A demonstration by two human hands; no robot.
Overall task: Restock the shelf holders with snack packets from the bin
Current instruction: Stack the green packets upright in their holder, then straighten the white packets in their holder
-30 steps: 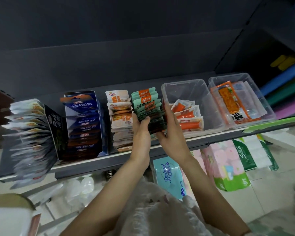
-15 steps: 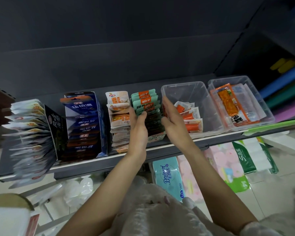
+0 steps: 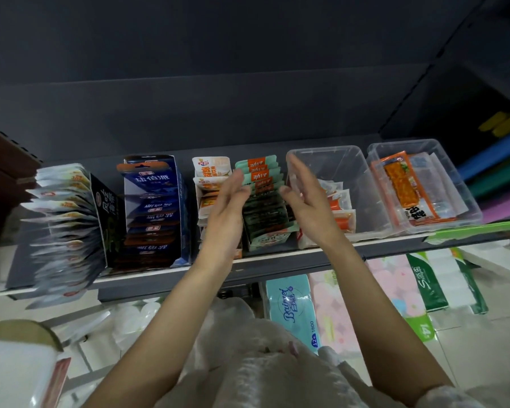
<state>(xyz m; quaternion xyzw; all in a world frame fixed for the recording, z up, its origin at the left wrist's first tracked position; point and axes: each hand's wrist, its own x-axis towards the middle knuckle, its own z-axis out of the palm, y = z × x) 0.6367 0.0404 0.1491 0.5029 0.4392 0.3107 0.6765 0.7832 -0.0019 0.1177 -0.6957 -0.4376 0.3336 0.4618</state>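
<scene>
From the head view, both hands have let go of the green packets (image 3: 259, 198) they were squeezing a second ago: the left hand (image 3: 228, 207) and right hand (image 3: 304, 198) now hover flat and spread on either side of the row, touching nothing I can make out. So that batch looks seated in its holder, standing upright mid-shelf (image 3: 277, 262), and I'd guess it's time for more stock. The packets are thin, crinkly, glossy foil, fanned like cards. Just right sits a clear hard-plastic bin (image 3: 362, 184) with a few orange-and-white packets (image 3: 339, 207) at its near end.
</scene>
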